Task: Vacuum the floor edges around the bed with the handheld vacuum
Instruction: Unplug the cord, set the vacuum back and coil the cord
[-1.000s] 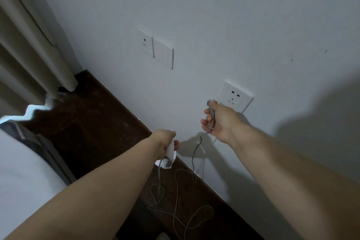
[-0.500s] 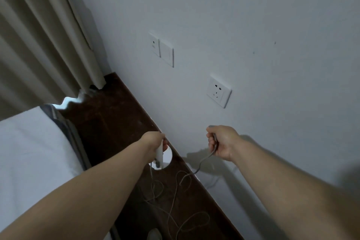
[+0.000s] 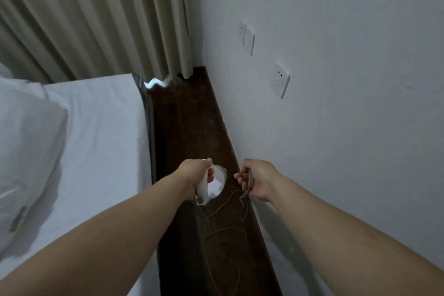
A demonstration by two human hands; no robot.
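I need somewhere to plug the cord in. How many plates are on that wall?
3. A socket plate sits lowest and nearest the hands; a smaller plate and a blank plate sit side by side higher up, toward the curtain. More may lie out of view.

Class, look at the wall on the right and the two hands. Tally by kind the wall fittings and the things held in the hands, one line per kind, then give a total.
Wall sockets: 1
Wall switch plates: 1
White handheld vacuums, gripped by the left hand: 1
Grey cord ends, held in the right hand: 1
Total: 4
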